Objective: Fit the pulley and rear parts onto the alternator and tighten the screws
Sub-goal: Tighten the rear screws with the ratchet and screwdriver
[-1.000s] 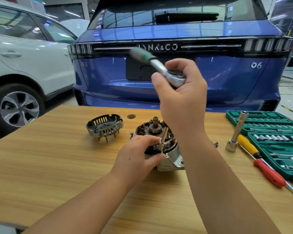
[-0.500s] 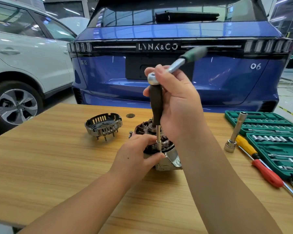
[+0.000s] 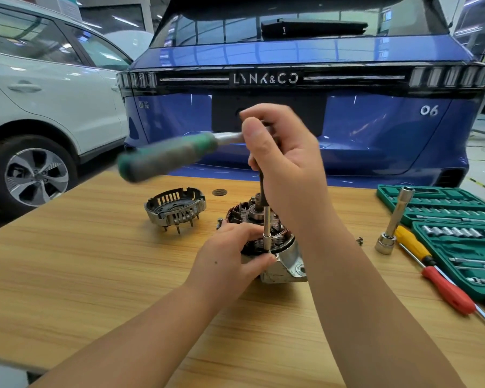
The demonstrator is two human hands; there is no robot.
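Wood-grain counter (image 3: pixel 67 275) carrying an alternator (image 3: pixel 283 264) at centre, a slotted metal cover (image 3: pixel 175 210) to its left, and a socket extension (image 3: pixel 392 222), screwdriver (image 3: pixel 434 275) and green socket case (image 3: pixel 459 219) at right.

Bright overhead light, ratchet handle (image 3: pixel 165 156) motion-blurred, edges seemingly bowed

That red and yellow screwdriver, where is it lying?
The screwdriver lies on the wooden table at the right, between the upright socket extension and the green socket case.
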